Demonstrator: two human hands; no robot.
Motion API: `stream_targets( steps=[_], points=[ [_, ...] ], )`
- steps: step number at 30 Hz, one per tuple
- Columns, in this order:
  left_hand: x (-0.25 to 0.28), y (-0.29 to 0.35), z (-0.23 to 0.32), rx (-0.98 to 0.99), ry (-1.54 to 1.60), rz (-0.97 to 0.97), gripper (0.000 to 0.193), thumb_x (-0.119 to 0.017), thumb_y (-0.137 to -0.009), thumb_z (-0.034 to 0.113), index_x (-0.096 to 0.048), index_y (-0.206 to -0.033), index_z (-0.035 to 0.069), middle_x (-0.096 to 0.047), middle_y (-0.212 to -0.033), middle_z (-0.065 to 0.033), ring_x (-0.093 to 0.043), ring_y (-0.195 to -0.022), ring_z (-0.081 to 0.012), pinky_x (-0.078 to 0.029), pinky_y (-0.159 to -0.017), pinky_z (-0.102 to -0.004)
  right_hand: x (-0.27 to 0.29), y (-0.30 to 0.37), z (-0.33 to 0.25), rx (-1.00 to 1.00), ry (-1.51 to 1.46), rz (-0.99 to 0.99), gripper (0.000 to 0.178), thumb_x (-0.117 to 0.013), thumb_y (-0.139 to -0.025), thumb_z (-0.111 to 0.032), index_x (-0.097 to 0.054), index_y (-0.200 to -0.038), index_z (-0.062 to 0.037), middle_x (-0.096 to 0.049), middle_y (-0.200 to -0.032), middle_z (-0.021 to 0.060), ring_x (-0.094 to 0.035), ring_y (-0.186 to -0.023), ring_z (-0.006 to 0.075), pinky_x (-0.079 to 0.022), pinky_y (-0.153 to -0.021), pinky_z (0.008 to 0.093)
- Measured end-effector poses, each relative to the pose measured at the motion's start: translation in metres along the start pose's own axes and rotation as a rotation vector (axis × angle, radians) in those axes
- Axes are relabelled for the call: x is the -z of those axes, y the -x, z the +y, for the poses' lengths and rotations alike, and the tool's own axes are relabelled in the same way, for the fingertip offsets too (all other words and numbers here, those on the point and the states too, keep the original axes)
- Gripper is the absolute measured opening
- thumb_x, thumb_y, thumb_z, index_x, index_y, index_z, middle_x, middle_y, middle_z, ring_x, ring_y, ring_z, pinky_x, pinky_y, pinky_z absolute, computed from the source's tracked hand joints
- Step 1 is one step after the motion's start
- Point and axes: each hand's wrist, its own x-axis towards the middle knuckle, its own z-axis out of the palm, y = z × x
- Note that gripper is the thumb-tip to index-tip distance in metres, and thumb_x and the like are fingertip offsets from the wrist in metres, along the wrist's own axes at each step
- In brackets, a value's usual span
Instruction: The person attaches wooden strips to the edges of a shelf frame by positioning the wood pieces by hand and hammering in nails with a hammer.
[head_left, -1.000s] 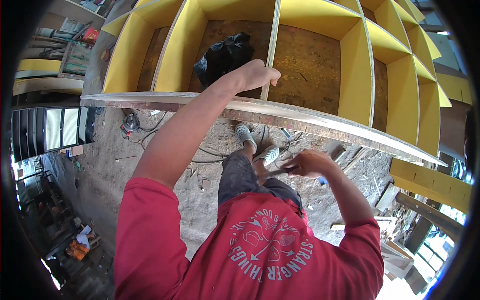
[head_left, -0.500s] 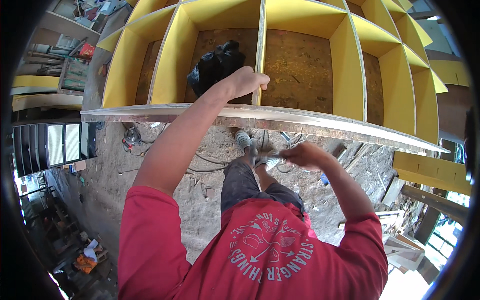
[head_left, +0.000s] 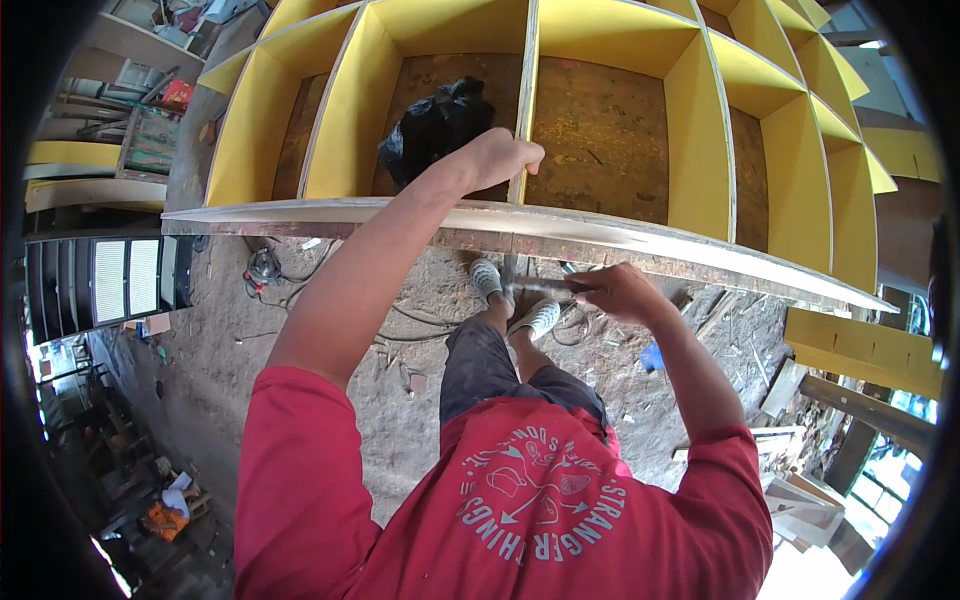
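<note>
A large yellow wooden shelf frame [head_left: 697,140] with several square compartments lies in front of me. My left hand [head_left: 500,160] is closed around the near end of an upright divider panel [head_left: 525,85]. Lower and to the right, my right hand [head_left: 622,293] grips a hammer [head_left: 548,284] by its handle. The hammer's head points left, against the front edge board [head_left: 620,232] or just beside it; I cannot tell whether they touch. Behind my left wrist, a crumpled black plastic bag [head_left: 435,125] sits in a compartment.
My shoes stand on a dusty floor [head_left: 400,430] strewn with scraps. Cables [head_left: 420,320] and a corded tool [head_left: 265,268] lie left of my feet. Timber offcuts and a yellow board [head_left: 865,350] are on the right, with a dark louvred panel [head_left: 105,285] at far left.
My right hand has risen slightly, bringing the hammer up nearer the front board; its motion blur has lessened. The left hand keeps its hold on the divider panel.
</note>
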Motion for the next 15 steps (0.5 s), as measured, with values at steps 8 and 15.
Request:
stream_targets(
  steps=[8,15],
  points=[
    [0.001,0.003,0.004,0.008,-0.043,-0.013,0.045,-0.064,-0.083,0.038,-0.078,-0.092,-0.004,-0.071,-0.089,-0.0225,-0.065,-0.094,-0.0309,-0.047,-0.091,-0.0387,0.005,0.008,-0.010,0.050,0.139,-0.170,0.038,-0.071,-0.100,-0.044,-0.072,-0.137,-0.0381,-0.080,-0.101,0.0092,-0.075,-0.085,0.0291,-0.057,-0.081,0.0437],
    [0.002,0.001,0.001,0.021,-0.092,-0.028,0.046,-0.063,-0.086,0.038,-0.079,-0.096,-0.003,-0.073,-0.096,-0.0218,-0.066,-0.099,-0.0294,-0.047,-0.095,-0.0369,-0.014,0.008,0.000,0.292,0.260,-0.350,0.035,-0.070,-0.101,-0.045,-0.072,-0.135,-0.0418,-0.080,-0.107,0.0071,-0.076,-0.082,0.0284,-0.059,-0.078,0.0426]
  ],
)
